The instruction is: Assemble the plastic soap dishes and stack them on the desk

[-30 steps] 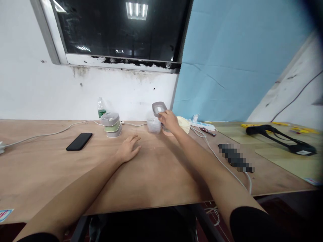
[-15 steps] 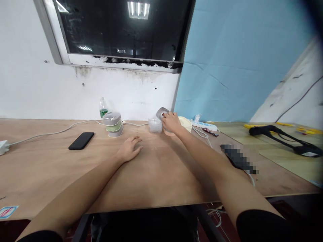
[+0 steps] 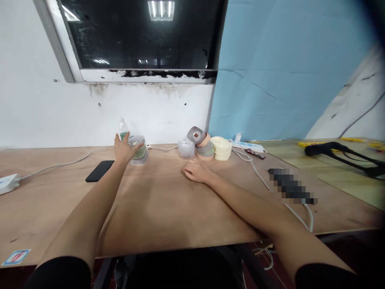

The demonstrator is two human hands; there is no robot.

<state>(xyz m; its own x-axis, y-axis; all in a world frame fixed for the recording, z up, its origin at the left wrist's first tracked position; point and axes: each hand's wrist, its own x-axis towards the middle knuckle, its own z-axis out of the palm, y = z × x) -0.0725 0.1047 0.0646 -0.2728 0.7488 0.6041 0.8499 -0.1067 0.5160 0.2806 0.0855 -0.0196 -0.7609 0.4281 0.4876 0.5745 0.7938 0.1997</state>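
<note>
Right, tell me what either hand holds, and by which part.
Nothing looks held. The left hand is open by the leftmost stack, fingers spread; whether it touches cannot be told. The right hand rests on the table, seemingly empty.

One camera sits on the person's head, at the near side of the flat brown wooden worktop (image 3: 150, 208). It looks forward and down. It sees the bare left grip (image 3: 124, 151) and the bare right grip (image 3: 197, 171) from behind, well apart from it. Far back, it takes in the white painted wall (image 3: 144, 108), the dark glass window (image 3: 120, 36) and, on the right, the big blue sheet (image 3: 276, 56).
</note>
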